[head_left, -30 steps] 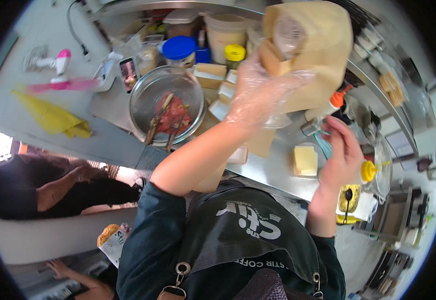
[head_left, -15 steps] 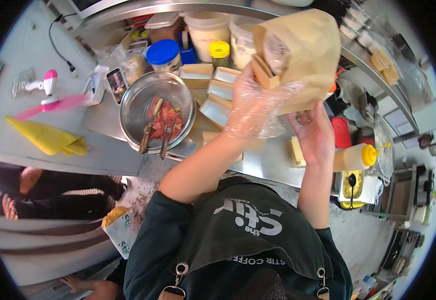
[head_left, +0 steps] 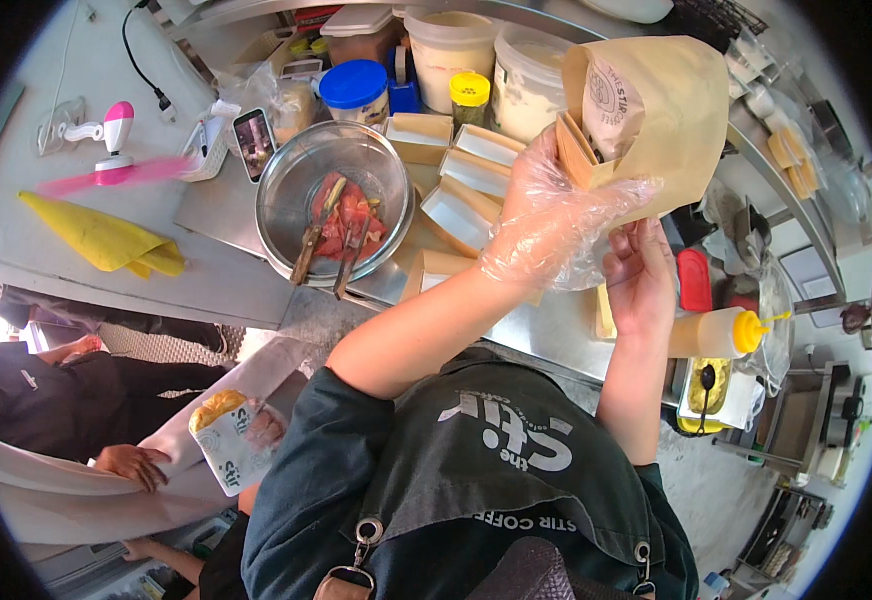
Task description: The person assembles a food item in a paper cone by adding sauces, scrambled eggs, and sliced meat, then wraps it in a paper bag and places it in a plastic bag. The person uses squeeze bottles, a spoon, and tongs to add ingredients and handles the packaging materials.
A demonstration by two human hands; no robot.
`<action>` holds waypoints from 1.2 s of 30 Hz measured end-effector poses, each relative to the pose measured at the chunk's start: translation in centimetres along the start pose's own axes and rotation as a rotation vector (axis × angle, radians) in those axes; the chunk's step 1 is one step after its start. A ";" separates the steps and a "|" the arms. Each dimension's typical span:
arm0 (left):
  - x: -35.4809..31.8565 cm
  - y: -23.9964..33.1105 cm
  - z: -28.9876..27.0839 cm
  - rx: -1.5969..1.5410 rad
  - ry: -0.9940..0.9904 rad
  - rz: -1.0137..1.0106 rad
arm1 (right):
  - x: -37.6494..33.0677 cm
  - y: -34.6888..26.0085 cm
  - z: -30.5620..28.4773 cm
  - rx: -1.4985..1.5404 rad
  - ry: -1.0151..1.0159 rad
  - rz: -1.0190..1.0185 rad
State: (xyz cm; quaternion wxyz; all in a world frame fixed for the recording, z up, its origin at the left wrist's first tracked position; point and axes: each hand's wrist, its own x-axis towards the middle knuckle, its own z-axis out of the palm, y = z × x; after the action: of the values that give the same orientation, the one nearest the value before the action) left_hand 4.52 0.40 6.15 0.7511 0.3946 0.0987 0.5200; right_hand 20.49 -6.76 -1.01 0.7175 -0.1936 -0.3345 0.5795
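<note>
Gloved left hand (head_left: 546,220) grips bag (head_left: 684,120) and box (head_left: 578,156). Right hand (head_left: 642,282) just under bag; cannot tell if gripping.

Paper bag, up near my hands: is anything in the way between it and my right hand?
Nothing visible blocks it. The fingers of your right hand are right at the lower edge of the paper bag; your left hand, in a clear glove, holds the bag alongside.
</note>
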 end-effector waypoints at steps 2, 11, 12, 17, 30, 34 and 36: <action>-0.2 -0.3 0.1 0.048 0.033 -0.007 | -0.6 -0.2 0.7 -0.144 0.274 0.031; -0.3 -1.2 0.2 0.009 0.049 0.013 | -1.1 -1.2 5.9 -0.277 0.465 -0.082; -0.3 -1.3 0.2 0.033 0.046 0.025 | -1.1 -1.3 6.3 -0.270 0.471 -0.093; -0.3 -2.1 0.3 0.119 0.049 0.024 | -0.8 -2.0 6.9 -0.182 0.409 -0.004; 0.5 -2.4 1.7 -0.114 0.065 -0.072 | -1.5 -5.2 9.0 -0.195 0.436 -0.247; 0.7 -1.8 2.2 -0.163 0.039 -0.081 | -0.7 -4.4 7.9 -0.145 0.434 -0.252; 0.7 -1.6 2.5 -0.142 0.004 -0.055 | -0.5 -3.6 7.2 -0.113 0.455 -0.265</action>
State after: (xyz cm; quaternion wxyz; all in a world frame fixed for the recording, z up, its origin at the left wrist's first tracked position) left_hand 7.40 -0.46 6.88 0.7911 0.3362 0.0740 0.5056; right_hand 17.88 -8.91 6.37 0.8319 -0.3131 -0.2186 0.4026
